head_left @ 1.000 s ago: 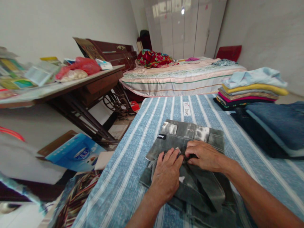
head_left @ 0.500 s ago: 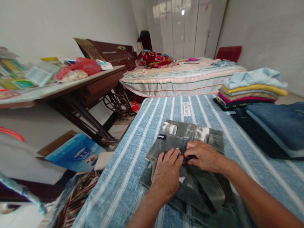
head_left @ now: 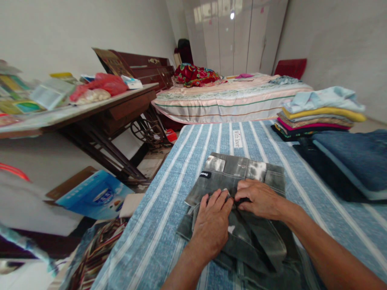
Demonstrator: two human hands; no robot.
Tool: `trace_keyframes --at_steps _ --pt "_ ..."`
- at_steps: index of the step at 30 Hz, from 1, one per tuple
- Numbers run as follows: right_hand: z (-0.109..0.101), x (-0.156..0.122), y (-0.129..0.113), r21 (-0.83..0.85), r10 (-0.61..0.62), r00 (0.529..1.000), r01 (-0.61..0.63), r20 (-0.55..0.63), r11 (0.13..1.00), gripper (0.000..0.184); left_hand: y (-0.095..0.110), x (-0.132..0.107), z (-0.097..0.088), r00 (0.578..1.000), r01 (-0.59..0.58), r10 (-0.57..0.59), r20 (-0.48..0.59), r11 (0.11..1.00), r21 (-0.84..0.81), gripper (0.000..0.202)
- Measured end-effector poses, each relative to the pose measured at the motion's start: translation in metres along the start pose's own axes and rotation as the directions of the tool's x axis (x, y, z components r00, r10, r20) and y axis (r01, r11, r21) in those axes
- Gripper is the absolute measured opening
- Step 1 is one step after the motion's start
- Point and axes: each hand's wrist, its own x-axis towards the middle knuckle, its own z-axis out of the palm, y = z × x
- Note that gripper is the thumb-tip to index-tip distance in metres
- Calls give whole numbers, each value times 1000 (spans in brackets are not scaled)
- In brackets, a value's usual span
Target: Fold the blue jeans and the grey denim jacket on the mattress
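Observation:
Grey denim trousers (head_left: 229, 171) with faded white patches and a small black label lie partly folded on a blue striped bed cover (head_left: 169, 181). On their left middle part rests my left hand (head_left: 213, 221), palm down, its fingers slightly spread over the cloth. My right hand (head_left: 256, 197) is closed beside it, thumb and fingers pinching a dark bit of the denim near the centre. The two hands nearly touch. Loose folds and a black strip spread below them toward me. What lies under my fingers is hidden.
At the right stand a stack of folded clothes (head_left: 320, 117) and folded blue jeans (head_left: 356, 157). A cluttered table (head_left: 121, 100) is on the left, above a blue box (head_left: 96, 197). Beyond is another bed (head_left: 229, 100) with a red floral cloth (head_left: 196, 74).

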Motion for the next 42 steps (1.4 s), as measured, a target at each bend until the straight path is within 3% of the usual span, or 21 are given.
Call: trace_keyframes --at_steps 42 --pt "1 1 1 0 -4 1000 4 2 1000 7 0 -1 0 1000 -5 5 -18 1000 10 54"
